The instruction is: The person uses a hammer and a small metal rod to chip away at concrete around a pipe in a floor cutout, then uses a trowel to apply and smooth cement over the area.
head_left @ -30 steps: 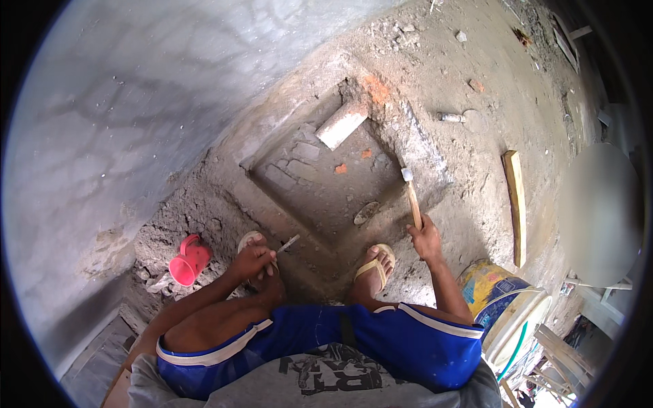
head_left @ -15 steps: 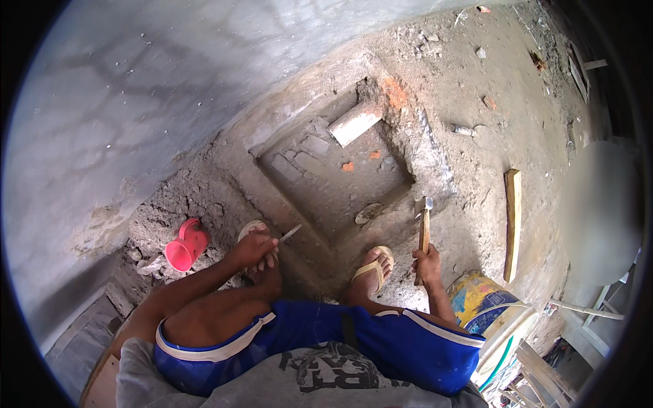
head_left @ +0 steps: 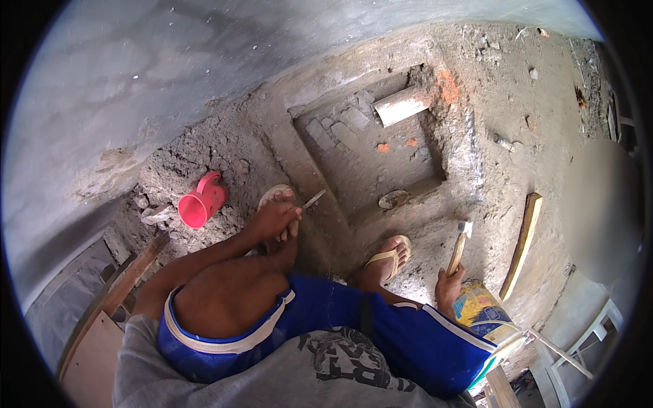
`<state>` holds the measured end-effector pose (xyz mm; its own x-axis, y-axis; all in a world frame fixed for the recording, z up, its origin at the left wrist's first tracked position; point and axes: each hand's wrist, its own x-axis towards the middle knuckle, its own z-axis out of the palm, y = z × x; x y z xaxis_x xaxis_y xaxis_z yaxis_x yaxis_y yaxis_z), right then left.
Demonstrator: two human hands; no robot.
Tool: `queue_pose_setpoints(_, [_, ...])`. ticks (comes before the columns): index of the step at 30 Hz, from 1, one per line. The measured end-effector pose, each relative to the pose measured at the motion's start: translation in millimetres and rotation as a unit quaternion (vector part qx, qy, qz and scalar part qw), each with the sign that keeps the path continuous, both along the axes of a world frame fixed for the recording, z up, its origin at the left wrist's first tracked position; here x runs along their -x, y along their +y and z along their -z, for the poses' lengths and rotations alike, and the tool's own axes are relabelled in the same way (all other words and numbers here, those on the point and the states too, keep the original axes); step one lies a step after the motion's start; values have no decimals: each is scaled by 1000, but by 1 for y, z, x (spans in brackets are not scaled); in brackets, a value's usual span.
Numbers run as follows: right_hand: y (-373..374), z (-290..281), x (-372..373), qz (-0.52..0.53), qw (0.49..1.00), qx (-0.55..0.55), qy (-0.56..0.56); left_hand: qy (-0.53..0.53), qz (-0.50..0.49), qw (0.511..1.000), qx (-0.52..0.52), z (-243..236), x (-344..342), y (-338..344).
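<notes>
My left hand (head_left: 275,219) is closed around a chisel (head_left: 314,198), its metal end sticking out toward the pit's near-left edge; the rest is hidden in the fingers. That hand rests by my left foot. In my right hand (head_left: 449,285) is a hammer (head_left: 457,253), gripped by its wooden handle, head pointing away from me and apart from the chisel. Between and beyond the hands lies a square pit (head_left: 367,166) with a mortar rim. A white pipe (head_left: 403,107) juts into it from the far right corner.
A red plastic mug (head_left: 203,201) lies on rubble at the left, near the grey wall (head_left: 163,81). A wooden batten (head_left: 522,246) lies on the right. Close to my right hand stands a yellow and blue bucket (head_left: 479,306). Brick bits and a flat round piece (head_left: 394,198) are inside the pit.
The view has shifted, so the scene sits further right. My right hand has drawn the hammer back toward me, nearer the bucket. My left hand still holds the chisel by the foot.
</notes>
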<state>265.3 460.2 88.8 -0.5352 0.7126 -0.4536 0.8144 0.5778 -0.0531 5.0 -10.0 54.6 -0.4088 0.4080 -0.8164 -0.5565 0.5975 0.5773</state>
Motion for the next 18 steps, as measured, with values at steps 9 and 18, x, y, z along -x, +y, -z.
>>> queue_pose_setpoints(9, [-23, -32, 169, -526, 830, 97, -156, 57, 80, 995, 35, 26, -7, -1])
queue_pose_setpoints(18, [-221, 32, 370, -623, 712, 282, 157, 357, 38, 933, 34, 18, -25, -7])
